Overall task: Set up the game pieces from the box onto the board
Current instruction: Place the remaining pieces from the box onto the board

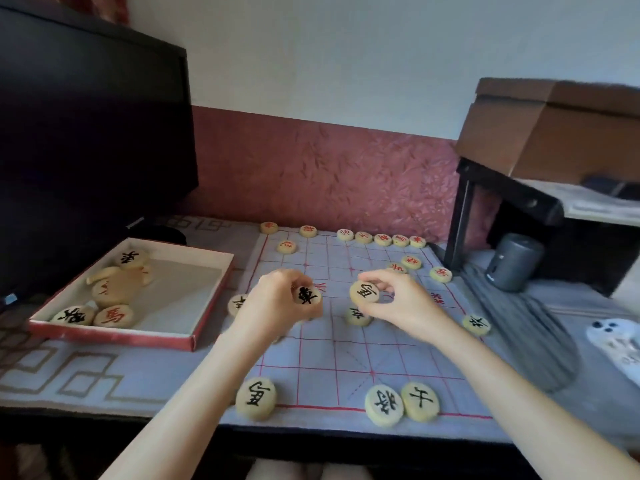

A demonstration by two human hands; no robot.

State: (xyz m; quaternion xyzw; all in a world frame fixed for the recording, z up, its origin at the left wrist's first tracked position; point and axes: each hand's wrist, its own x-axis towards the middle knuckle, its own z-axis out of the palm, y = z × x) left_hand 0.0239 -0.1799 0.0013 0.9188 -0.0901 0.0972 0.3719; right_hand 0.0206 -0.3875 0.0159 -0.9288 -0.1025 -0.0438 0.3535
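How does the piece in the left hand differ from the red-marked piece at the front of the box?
The piece in the left hand bears a black character; the red-marked piece in the box bears a red one. The first is gripped above the board by the left hand and tilted toward the camera; the second lies flat and untouched. Both are pale round discs.

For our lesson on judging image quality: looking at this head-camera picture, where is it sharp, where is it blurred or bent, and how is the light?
Head view: soft, even light with no glare. The black-lettered pieces at the near edge of the board read sharply; the red pieces along the far edge are small and soft. The cardboard box and white object at right are smeared, and wide-angle distortion bends the edges.
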